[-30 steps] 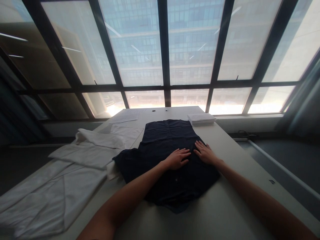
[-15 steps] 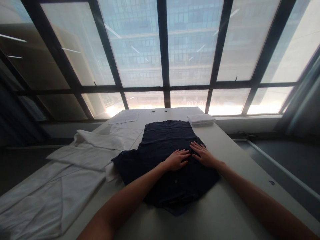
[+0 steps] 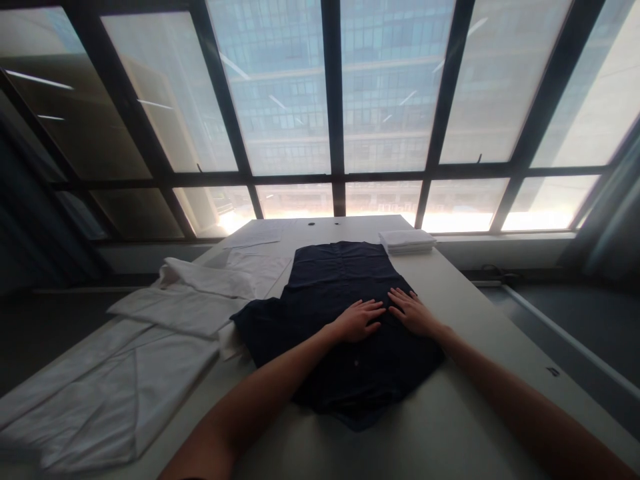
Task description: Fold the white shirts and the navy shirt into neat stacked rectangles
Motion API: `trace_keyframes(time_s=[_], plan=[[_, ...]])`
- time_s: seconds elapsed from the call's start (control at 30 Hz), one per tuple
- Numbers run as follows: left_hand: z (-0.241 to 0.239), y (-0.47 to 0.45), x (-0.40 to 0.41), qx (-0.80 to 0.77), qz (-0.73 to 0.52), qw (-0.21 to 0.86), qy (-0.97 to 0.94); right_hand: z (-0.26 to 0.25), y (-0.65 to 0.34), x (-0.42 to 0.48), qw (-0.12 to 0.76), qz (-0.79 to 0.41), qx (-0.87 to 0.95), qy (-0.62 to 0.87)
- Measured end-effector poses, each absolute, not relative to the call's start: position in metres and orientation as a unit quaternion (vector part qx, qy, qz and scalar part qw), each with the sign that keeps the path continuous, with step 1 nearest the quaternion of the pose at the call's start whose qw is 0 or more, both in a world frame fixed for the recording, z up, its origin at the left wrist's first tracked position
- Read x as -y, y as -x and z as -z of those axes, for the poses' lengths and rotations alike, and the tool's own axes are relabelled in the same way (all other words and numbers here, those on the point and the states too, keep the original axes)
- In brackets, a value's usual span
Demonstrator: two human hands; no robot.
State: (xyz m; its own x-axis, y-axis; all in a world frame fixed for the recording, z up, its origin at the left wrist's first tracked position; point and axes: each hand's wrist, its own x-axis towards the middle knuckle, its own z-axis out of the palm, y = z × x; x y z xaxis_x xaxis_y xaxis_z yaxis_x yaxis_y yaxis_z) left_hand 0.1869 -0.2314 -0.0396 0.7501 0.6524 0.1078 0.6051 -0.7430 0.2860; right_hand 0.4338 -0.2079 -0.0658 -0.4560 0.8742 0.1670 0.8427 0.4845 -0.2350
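Observation:
A dark navy shirt (image 3: 330, 273) lies spread on the white table (image 3: 460, 413), its collar end towards me and a sleeve out to the left. On its middle rests my left hand (image 3: 357, 321), palm down with the fingers stretched out. My right hand (image 3: 411, 312) lies flat on the cloth near the shirt's right edge, fingers spread. The two hands are close together but apart. Neither one grips the fabric. My left forearm hides part of the shirt's lower left.
White cloths (image 3: 165, 360) lie in loose layers along the table's left side. A folded white stack (image 3: 407, 241) sits at the far right, and paper sheets (image 3: 260, 235) at the far left. Tall windows (image 3: 385, 87) stand behind the table.
The whole view has shifted slightly, so everything appears a little further right. Both hands stay flat on the shirt in nearly the same place.

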Motion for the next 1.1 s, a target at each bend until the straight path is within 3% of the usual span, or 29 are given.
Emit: trace_keyframes(time_s=[1.1], plan=[[0.040,-0.185,0.236,-0.344,-0.113,0.115,-0.925,0.075,-0.424,0.204,0.155,-0.042,0.839,0.520]])
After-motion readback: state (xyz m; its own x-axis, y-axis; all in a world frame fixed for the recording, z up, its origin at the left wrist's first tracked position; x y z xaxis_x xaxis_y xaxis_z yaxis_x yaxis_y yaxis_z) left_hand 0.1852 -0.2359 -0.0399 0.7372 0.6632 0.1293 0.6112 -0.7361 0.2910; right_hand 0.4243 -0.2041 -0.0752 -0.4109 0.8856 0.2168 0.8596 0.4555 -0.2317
